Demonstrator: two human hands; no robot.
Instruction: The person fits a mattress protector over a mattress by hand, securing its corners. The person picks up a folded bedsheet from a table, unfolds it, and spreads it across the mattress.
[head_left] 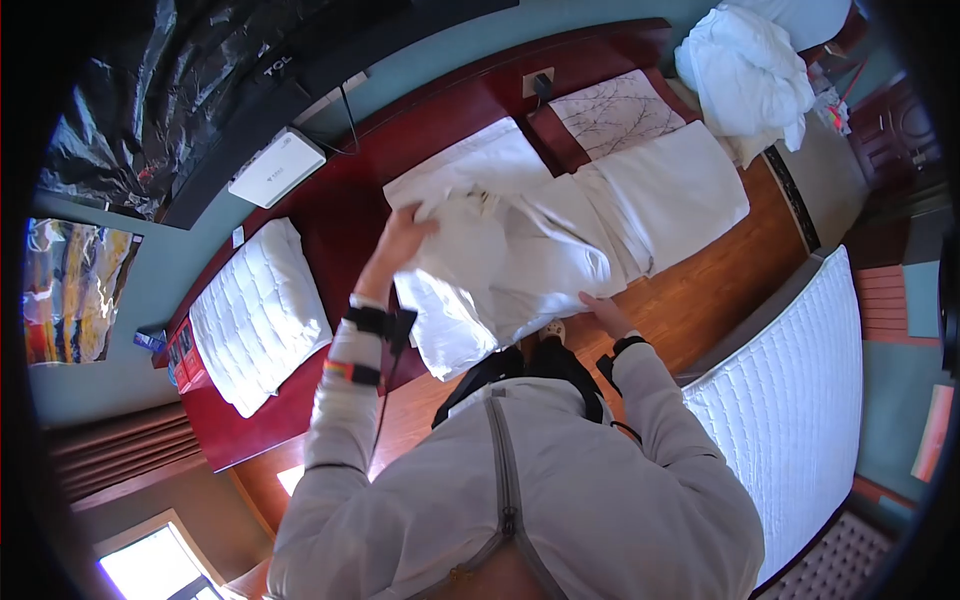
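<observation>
A rumpled white sheet (pixel 470 255) lies spread over the dark red desk and hangs down its front. My left hand (pixel 405 238) is closed on the sheet's left part, with the fingers slightly blurred. Lower right, my right hand (pixel 607 315) pinches the sheet's near edge between thumb and fingers. Beyond the sheet, a folded white cloth (pixel 470 155) rests on the desk. To the right lies another flat folded white cloth (pixel 680 195), touching the sheet's folds.
A folded quilted pad (pixel 262 315) sits at the desk's left end. Behind are a white box (pixel 277 167) and a pillow with a branch pattern (pixel 615 112). A bundled white quilt (pixel 745 75) is at the far right. On the right stands a mattress (pixel 785 400).
</observation>
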